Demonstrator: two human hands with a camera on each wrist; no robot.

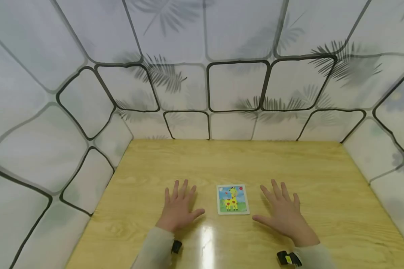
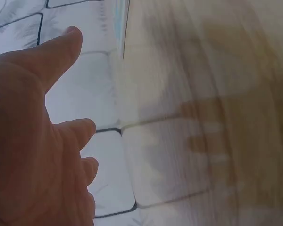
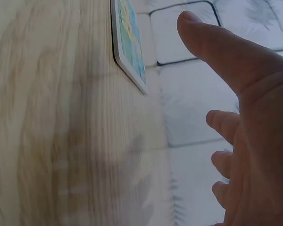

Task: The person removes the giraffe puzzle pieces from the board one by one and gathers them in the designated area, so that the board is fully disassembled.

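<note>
A square giraffe picture puzzle (image 1: pixel 233 199) with a white border lies flat on the wooden table, between the two hands. It shows a yellow giraffe with red spots on blue and green. To its left, my left hand (image 1: pixel 179 209) is spread with straight fingers and holds nothing. On the other side my right hand (image 1: pixel 282 215) is spread likewise, its thumb pointing toward the puzzle. Neither hand touches it. The right wrist view shows the puzzle's edge (image 3: pixel 129 42) beyond the thumb; in the left wrist view only a sliver of the puzzle (image 2: pixel 121 23) appears.
The wooden table (image 1: pixel 235 160) reaches back to a pale wall covering (image 1: pixel 235 86) with dark outlined blocks and leaf prints. Similar covering stands along the left and right sides. Dark straps (image 1: pixel 288 258) sit at both wrists. Light glares off the table's front.
</note>
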